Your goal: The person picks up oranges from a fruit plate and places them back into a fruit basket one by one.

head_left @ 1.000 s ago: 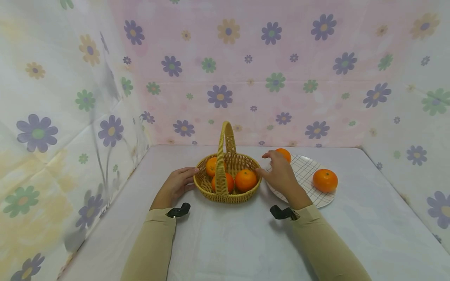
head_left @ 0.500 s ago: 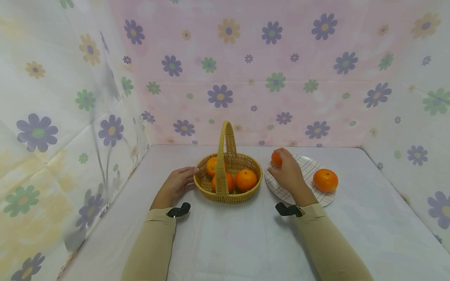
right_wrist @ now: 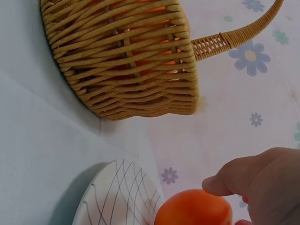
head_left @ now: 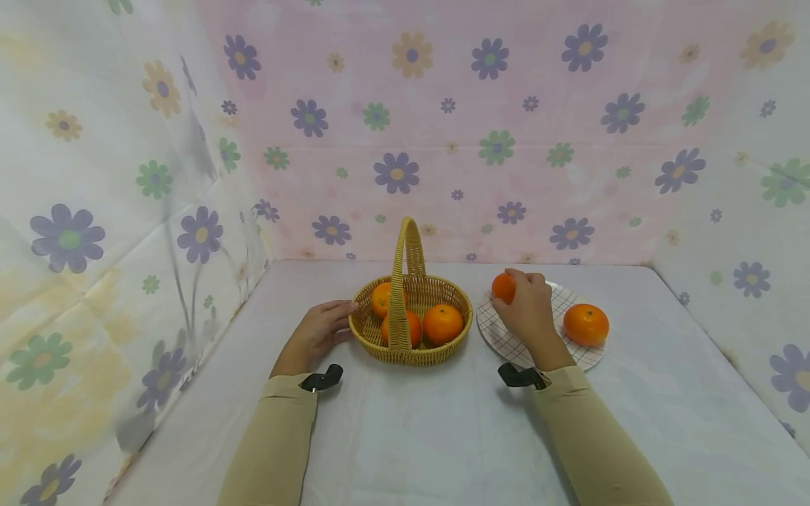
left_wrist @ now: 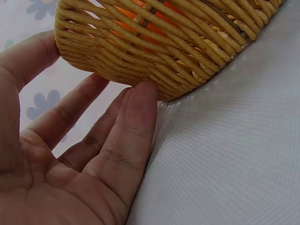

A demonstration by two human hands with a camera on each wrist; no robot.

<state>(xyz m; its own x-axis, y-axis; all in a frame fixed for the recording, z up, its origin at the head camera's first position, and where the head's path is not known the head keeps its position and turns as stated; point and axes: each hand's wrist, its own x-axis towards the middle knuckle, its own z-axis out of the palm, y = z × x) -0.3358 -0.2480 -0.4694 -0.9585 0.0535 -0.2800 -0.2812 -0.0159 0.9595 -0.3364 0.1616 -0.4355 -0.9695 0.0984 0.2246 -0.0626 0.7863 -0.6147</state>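
Note:
A yellow wicker basket (head_left: 405,357) with a tall handle stands on the table, with several oranges inside, one of them an orange (head_left: 442,325) on its right side. My left hand (head_left: 319,330) touches the basket's left end; in the left wrist view its nearly straight fingertips (left_wrist: 143,101) rest against the weave. To the right of the basket, my right hand (head_left: 530,309) pinches an orange (head_left: 503,288) over the back left of a white plate (head_left: 506,346). The right wrist view shows the thumb on that orange (right_wrist: 194,208); the other fingers are mostly out of frame.
Another orange (head_left: 586,325) sits on the plate's right side. The table has a white cloth (head_left: 405,436). Flowered cloth walls (head_left: 392,140) stand behind it and at both sides. The basket handle (head_left: 405,239) rises above the rim.
My right hand has moved right, from beside the basket's rim to the orange at the plate's back, and grips it. That orange has shifted slightly. The left hand and basket look unmoved.

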